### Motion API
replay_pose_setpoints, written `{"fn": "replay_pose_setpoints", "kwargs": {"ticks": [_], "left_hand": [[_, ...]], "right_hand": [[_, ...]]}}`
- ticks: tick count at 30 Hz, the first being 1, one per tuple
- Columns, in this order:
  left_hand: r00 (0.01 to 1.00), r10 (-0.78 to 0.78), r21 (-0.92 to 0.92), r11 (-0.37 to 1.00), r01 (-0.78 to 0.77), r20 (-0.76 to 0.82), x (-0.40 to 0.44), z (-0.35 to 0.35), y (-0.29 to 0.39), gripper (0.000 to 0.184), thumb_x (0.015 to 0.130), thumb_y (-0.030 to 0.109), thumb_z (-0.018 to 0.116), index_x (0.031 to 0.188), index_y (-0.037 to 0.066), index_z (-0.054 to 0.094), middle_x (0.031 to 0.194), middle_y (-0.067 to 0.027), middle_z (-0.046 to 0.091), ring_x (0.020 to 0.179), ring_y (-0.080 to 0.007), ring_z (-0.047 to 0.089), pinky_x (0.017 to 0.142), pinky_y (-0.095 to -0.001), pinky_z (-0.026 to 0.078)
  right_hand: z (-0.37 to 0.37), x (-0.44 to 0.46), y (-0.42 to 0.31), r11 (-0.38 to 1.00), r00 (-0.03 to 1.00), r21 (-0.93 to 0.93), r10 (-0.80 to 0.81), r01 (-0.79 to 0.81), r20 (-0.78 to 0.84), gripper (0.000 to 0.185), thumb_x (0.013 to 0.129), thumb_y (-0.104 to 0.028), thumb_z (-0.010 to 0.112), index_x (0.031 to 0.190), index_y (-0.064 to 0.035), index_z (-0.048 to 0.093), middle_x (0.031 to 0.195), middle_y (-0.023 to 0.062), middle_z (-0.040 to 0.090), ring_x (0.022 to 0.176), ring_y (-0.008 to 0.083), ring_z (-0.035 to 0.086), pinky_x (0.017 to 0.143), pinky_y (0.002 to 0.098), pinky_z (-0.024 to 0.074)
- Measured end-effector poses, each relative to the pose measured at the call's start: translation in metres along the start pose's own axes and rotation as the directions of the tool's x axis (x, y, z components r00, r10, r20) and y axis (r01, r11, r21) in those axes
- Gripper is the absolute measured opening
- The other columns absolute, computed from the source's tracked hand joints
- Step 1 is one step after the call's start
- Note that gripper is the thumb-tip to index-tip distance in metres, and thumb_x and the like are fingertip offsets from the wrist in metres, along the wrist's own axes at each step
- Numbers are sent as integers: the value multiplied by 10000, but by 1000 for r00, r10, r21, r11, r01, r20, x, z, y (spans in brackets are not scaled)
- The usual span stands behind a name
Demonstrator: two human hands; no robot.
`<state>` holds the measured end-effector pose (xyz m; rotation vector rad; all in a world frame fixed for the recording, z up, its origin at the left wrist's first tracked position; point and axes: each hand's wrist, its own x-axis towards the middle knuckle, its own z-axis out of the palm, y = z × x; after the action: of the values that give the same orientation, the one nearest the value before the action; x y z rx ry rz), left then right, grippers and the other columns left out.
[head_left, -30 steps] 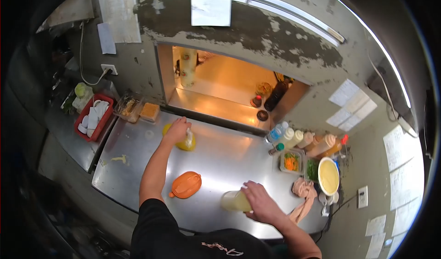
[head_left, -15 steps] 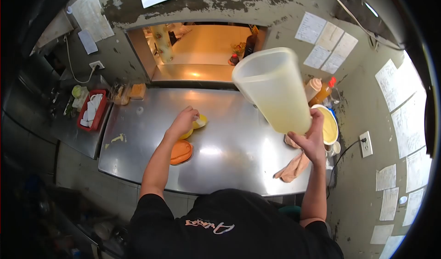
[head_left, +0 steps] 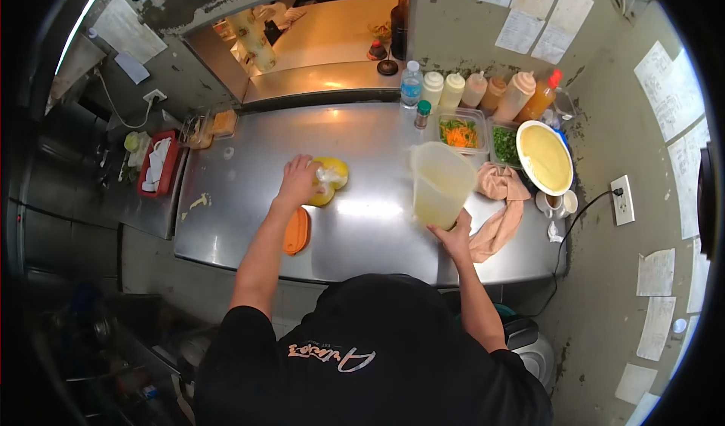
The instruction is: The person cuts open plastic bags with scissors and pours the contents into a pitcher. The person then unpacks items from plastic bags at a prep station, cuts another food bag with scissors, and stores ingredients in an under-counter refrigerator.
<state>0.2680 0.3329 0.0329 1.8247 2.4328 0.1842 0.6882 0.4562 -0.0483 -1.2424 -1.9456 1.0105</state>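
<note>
My left hand [head_left: 299, 178] is at the left side of a clear plastic bag of yellow contents [head_left: 332, 175] on the steel counter, its fingers closed on the edge. Just below that hand lies an orange lid [head_left: 297, 231]. My right hand [head_left: 455, 237] grips the lower part of a translucent plastic pitcher [head_left: 442, 184], which tilts slightly over the counter's right half. Some pale liquid seems to be in the pitcher's bottom. Beside it, a pinkish cloth [head_left: 498, 214] lies crumpled.
Squeeze bottles [head_left: 474, 90] line the back wall. Tubs of shredded carrot and greens [head_left: 459, 133] and chopped greens [head_left: 504, 143] stand near a white bowl of pale yellow paste [head_left: 545, 158]. Cups [head_left: 557, 203] sit at the right edge. A red basket [head_left: 160, 163] stands left.
The pitcher has come down toward the counter and become more upright in my right hand. My left hand has shifted on the yellow bag, now more fully visible. The view has turned rightward.
</note>
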Motion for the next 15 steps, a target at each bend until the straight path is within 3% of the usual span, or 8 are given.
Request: {"fn": "replay_pose_setpoints", "kwargs": {"ticks": [1,4,5,9,10,12,15], "left_hand": [[992,127,-131,984,-124,14,4,2,-13,453,825,181,783,1246,74,657,1336,-139,589,1343,-357,468,1135,-475,362],[961,266,-334,902,-274,-72,14,16,-14,337,839,109,715,1168,56,657,1264,-175,631,1248,-380,543,1074,-445,433],[983,182,-388,909,-152,41,14,15,-3,274,870,55,640,1144,40,644,1157,-189,657,1137,-409,587,998,-446,476],[979,143,-330,940,-89,144,20,-2,32,195,847,32,615,1035,29,663,1023,-192,702,993,-407,635,894,-475,508],[969,180,-300,946,-123,172,22,-1,34,176,836,31,623,1005,29,673,1018,-194,702,980,-407,638,880,-473,509],[945,240,-243,952,-184,224,26,0,36,140,815,29,641,946,27,691,1008,-196,704,955,-407,642,854,-468,512],[909,284,-234,948,-218,306,18,-41,63,132,778,-8,655,891,31,712,995,-187,692,962,-386,648,826,-446,513]], "right_hand": [[2,0,2,996,999,-86,11,-14,-31,781,628,-239,924,1294,-23,577,1221,186,636,1176,369,556,1023,460,442],[5,9,6,980,997,-186,68,-72,-29,852,625,-284,936,1344,-40,549,1272,185,605,1236,399,494,1051,498,412],[4,13,5,976,997,-205,72,-73,-14,867,628,-294,937,1355,-36,541,1276,186,602,1238,399,491,1056,496,411],[-7,25,1,874,997,-486,58,-23,57,820,655,-362,927,1317,-9,593,1252,190,635,1207,412,542,1024,488,456],[-14,22,-9,818,956,-568,232,-91,180,765,683,-371,911,1282,3,617,1223,194,655,1176,403,574,1000,482,475],[-39,13,-35,660,747,-736,563,-150,353,667,739,-388,881,1214,27,666,1164,203,695,1113,386,637,954,470,515],[-57,-19,-110,931,853,-363,160,36,496,519,822,-364,828,1131,36,708,1077,206,729,1013,354,697,882,449,549]]}}
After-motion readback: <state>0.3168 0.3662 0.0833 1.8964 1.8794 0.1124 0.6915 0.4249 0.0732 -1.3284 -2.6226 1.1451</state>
